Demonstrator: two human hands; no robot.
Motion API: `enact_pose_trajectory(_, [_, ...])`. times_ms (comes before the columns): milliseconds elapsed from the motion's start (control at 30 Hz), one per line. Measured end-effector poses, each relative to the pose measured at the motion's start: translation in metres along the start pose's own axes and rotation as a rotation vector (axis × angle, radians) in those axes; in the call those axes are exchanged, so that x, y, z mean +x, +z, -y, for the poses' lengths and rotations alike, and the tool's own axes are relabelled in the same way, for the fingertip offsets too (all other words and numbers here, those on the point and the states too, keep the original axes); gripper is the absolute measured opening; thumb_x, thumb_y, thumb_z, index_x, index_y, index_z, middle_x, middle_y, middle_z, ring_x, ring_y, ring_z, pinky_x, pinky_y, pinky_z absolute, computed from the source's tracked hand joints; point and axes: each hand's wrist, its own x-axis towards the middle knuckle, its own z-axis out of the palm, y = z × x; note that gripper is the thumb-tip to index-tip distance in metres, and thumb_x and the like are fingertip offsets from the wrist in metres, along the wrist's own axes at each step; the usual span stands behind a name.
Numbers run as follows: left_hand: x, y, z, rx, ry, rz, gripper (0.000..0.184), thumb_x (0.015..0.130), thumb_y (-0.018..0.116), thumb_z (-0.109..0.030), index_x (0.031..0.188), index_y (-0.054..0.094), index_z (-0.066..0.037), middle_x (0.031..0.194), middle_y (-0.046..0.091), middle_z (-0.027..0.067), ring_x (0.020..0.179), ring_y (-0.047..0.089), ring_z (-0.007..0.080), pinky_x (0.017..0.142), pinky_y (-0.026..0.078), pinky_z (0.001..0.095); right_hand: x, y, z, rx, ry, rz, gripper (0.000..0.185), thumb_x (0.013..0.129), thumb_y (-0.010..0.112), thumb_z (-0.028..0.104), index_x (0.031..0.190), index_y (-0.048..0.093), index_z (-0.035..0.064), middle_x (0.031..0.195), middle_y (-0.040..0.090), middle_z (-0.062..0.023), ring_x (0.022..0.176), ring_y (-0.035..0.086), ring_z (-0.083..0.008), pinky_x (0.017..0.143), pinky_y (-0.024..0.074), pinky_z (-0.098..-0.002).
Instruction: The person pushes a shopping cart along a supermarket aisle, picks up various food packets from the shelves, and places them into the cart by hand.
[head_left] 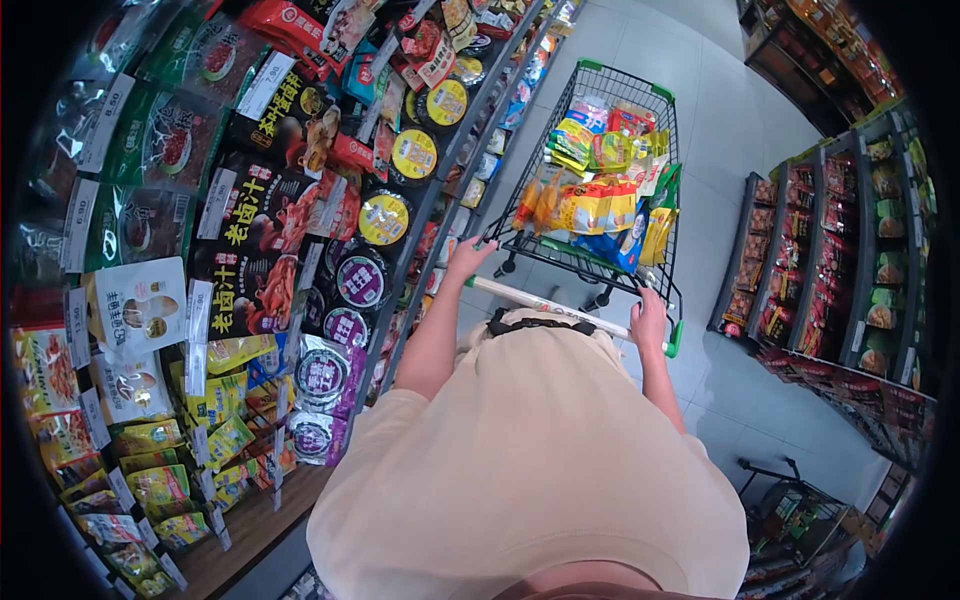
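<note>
A black wire shopping cart (664,105) with green corner pieces stands in front of me, loaded with several bright snack bags (592,207). My left hand (470,257) is closed on the cart's near left corner, beside the end of the handle bar. On the near right corner, my right hand (648,318) is closed with its fingertips at the basket rim. The white handle bar (540,303) with green ends runs between my wrists, close to my body. Part of each hand's fingers is hidden by the angle.
Close on my left rises a shelf of packaged food (245,240), with price tags and round tubs (384,218). Across the tiled floor (715,190) to the right stand stocked racks (820,250). Another cart (800,505) is behind me at lower right.
</note>
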Motion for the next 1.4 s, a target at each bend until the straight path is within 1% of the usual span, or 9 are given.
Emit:
enact_pose_trajectory(100, [-0.026,-0.015,-0.037,-0.007,-0.028,0.04,0.06,0.086,0.069,-0.05,0.127,0.065,-0.007,0.117,0.069,0.0219,0.114,0.064,0.0343,0.096,0.049,0.0392,-0.002,0.008,0.007,0.03,-0.025,-0.017,0.036,0.084,0.06,0.003,0.12,0.062,0.0036,0.121,0.064,-0.0154,0.121,0.056,-0.0327,0.107,0.0382,-0.0482])
enact_pose_trajectory(300, [-0.044,-0.004,-0.004,-0.063,0.103,-0.146,0.056,0.093,0.064,-0.042,0.137,0.057,-0.008,0.121,0.066,0.0219,0.115,0.063,0.0349,0.099,0.048,0.0395,0.01,0.007,0.047,0.002,-0.13,0.133,0.038,0.086,0.061,0.006,0.124,0.06,0.0053,0.122,0.063,-0.0129,0.119,0.057,-0.0305,0.114,0.0278,-0.0565])
enact_pose_trajectory(433, [-0.088,-0.025,-0.012,-0.206,0.07,-0.121,0.054,0.096,0.062,-0.039,0.14,0.054,-0.01,0.124,0.066,0.0197,0.115,0.064,0.0303,0.099,0.048,0.0382,0.033,0.002,0.082,0.171,-0.222,0.262,0.036,0.086,0.061,0.004,0.122,0.062,0.0021,0.118,0.066,-0.0169,0.112,0.06,-0.0344,0.109,0.0389,-0.0486])
enact_pose_trajectory(467, [-0.101,-0.029,-0.012,-0.282,0.05,-0.159,0.051,0.098,0.061,-0.034,0.14,0.053,-0.006,0.123,0.066,0.0165,0.11,0.063,0.0239,0.097,0.048,0.0345,0.038,0.002,0.091,0.2,-0.227,0.282,0.037,0.085,0.062,0.002,0.121,0.063,0.0019,0.113,0.067,-0.0185,0.105,0.063,-0.0358,0.097,0.0486,-0.0426])
enact_pose_trajectory(500, [-0.11,-0.034,-0.009,-0.36,0.028,-0.198,0.048,0.1,0.06,-0.028,0.14,0.053,-0.003,0.122,0.067,0.0134,0.105,0.063,0.0174,0.095,0.048,0.0308,0.044,0.002,0.1,0.198,-0.248,0.294,0.037,0.085,0.062,0.002,0.121,0.063,0.0019,0.113,0.067,-0.0185,0.105,0.063,-0.0358,0.097,0.0486,-0.0426])
enact_pose_trajectory(633, [-0.142,-0.058,0.021,-0.539,0.036,-0.315,0.046,0.102,0.057,-0.024,0.142,0.05,-0.002,0.119,0.067,0.0102,0.103,0.064,0.0137,0.092,0.048,0.0272,0.072,0.011,0.136,0.299,-0.39,0.373,0.035,0.086,0.059,0.002,0.121,0.064,0.0043,0.105,0.069,-0.0187,0.093,0.067,-0.0363,0.083,0.0538,-0.0416])
enact_pose_trajectory(867, [-0.238,-0.133,0.004,-0.737,0.087,-0.96,0.044,0.105,0.053,-0.023,0.14,0.05,0.004,0.121,0.067,0.0144,0.105,0.065,0.0163,0.091,0.051,0.0282,0.107,0.019,0.234,0.44,-0.751,0.448,0.027,0.092,0.059,0.005,0.117,0.064,0.0016,0.105,0.069,-0.0225,0.097,0.067,-0.0396,0.084,0.0535,-0.0432])
enact_pose_trajectory(1000, [-0.293,-0.171,-0.004,-0.778,0.169,-1.225,0.045,0.105,0.052,-0.024,0.14,0.049,0.005,0.126,0.064,0.0172,0.111,0.065,0.0214,0.096,0.053,0.0315,0.11,0.02,0.298,0.51,-0.798,0.592,0.03,0.093,0.059,0.008,0.123,0.063,0.003,0.113,0.068,-0.0212,0.104,0.064,-0.0416,0.088,0.0528,-0.043])
enact_pose_trajectory(1400, [-0.315,-0.287,0.014,-0.716,0.219,-1.474,0.06,0.1,0.061,-0.021,0.149,0.036,0.003,0.151,0.044,0.0172,0.136,0.047,0.023,0.111,0.038,0.0334,0.074,0.008,0.497,0.709,-1.061,0.814,0.045,0.095,0.063,0.015,0.136,0.054,0.0005,0.133,0.059,-0.0238,0.127,0.054,-0.0395,0.103,0.0445,-0.0415])
